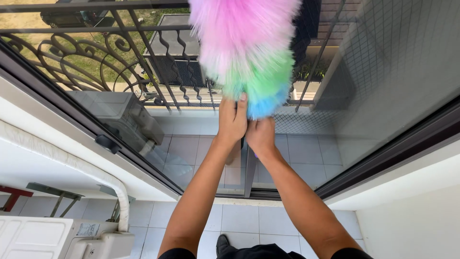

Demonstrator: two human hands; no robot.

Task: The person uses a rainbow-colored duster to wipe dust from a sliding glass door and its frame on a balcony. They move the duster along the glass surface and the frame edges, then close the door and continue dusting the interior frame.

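we are looking down along both of our bare arms toward a glass sliding door point(143, 129), and both hands meet at the base of a fluffy duster point(247, 52). our left hand point(233, 120) is wrapped round the bottom of the duster, fingers point(242, 103) curled shut on it, with one fingertip showing against the blue fluff. our right hand point(260, 136) sits just beside and slightly below the left, touching it, its fingers closed round the duster's handle; the handle itself is almost wholly hidden inside the two fists, so we cannot tell its colour or shape for sure.

the duster stands up and away from us, held against or very near the glass; we cannot tell whether it touches. its fluff runs in bands: blue just above our hands, then green, then a pale band, then pink and purple at the top, where it leaves the picture.

through the glass we see a black wrought-iron railing point(96, 57) with scrollwork, a tiled balcony floor point(297, 153) and grass beyond. an outdoor air-conditioning unit point(124, 120) sits behind the glass to the left. the dark door frame point(402, 144) runs along the right side, and a small dark latch point(108, 143) sits on the frame at the left. at lower left a white wrapped pipe point(96, 175) bends down toward a white appliance point(52, 237). below us lies a pale tiled floor point(239, 218), with the toe of a dark shoe point(223, 244) between our arms.
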